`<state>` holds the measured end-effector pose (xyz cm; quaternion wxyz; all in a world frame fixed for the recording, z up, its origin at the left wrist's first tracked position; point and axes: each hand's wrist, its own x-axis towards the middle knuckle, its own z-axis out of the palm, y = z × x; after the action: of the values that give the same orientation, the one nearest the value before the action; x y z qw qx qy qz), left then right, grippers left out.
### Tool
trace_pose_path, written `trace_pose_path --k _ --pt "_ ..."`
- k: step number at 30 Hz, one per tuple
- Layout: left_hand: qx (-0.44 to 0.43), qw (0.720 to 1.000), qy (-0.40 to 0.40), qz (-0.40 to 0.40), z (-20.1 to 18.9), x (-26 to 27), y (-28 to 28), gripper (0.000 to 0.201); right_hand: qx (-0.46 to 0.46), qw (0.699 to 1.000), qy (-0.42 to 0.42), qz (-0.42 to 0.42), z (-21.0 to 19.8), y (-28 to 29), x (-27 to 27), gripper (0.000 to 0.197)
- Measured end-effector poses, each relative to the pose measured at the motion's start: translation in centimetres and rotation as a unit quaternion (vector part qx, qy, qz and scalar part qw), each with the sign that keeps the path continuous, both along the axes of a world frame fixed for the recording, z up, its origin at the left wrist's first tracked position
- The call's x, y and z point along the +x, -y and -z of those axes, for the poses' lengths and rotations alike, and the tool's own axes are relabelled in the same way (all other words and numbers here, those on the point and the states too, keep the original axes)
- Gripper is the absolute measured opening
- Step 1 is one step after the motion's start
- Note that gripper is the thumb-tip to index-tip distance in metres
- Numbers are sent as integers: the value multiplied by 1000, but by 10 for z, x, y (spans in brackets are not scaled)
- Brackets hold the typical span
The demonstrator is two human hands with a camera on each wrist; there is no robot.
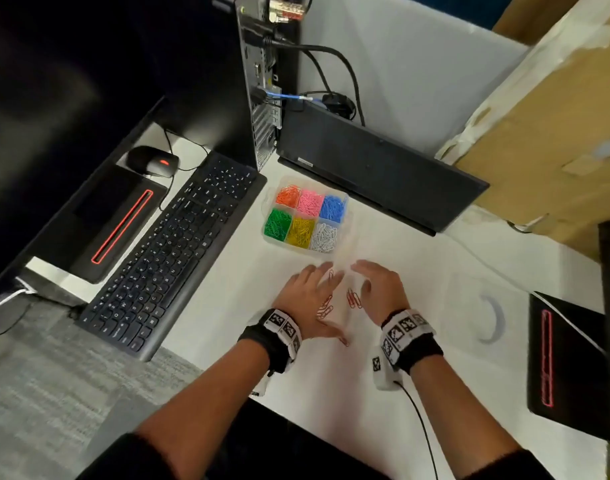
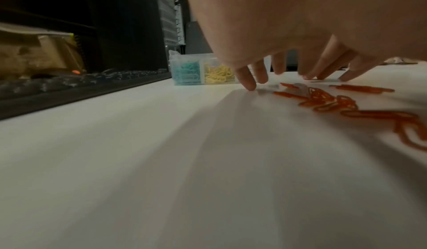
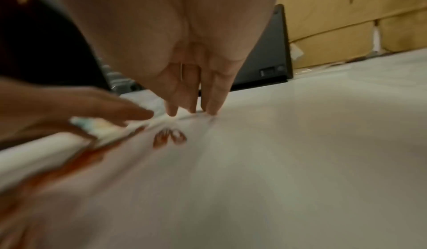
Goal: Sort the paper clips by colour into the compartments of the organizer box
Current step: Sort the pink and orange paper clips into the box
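A: Where are the clips that are left?

B: A few red paper clips [image 1: 352, 298] lie loose on the white tabletop [image 1: 234, 282], toward its near edge, between the two hands. The organizer box [image 1: 305, 218] sits farther in, just beside the keyboard [image 1: 173, 251], with orange, pink, blue, green, yellow and white each in its own compartment.

A: And the hands?

B: Left hand [image 1: 308, 299] flat, fingers spread, fingertips [image 2: 250, 86] on the tabletop, some clips under the palm. Right hand [image 1: 379, 289] has straight fingers [image 3: 212, 99] touching the surface. Neither grip has closed on a clip.

A: Best way to gather them?

B: I'd sweep both hands inward, herd the reds into one heap, then pinch the heap. They look tangled, so lifting slowly should keep strays from dropping. Which compartment takes red I cannot tell; none shows red.
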<state>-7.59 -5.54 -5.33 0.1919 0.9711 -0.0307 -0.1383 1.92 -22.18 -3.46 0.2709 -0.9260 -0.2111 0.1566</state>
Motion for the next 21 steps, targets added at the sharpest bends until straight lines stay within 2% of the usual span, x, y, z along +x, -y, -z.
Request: trace_pose_path --k 3,8,10,12,15,18,21 --pt "4 999 -18 30 3 2 3 116 -40 995 -11 -90 15 10 -32 54" --pt "-19 998 -20 57 -2 -17 -8 112 -23 990 42 -135 21 22 -63 50" --pt "-43 999 -20 25 -3 -30 -12 103 -19 988 62 -138 20 26 -69 49" --pt "-68 998 -11 -12 -4 -38 -10 95 -10 990 47 -129 15 28 -74 47" --pt "-92 994 -8 -55 -9 -39 -3 92 -10 994 49 -101 13 34 -77 45" --pt "-120 987 19 -105 -10 -35 -1 87 -58 983 86 -154 9 30 -91 51" --pt "-117 987 22 -109 -10 -31 0 78 -119 966 117 -198 9 24 -105 43"
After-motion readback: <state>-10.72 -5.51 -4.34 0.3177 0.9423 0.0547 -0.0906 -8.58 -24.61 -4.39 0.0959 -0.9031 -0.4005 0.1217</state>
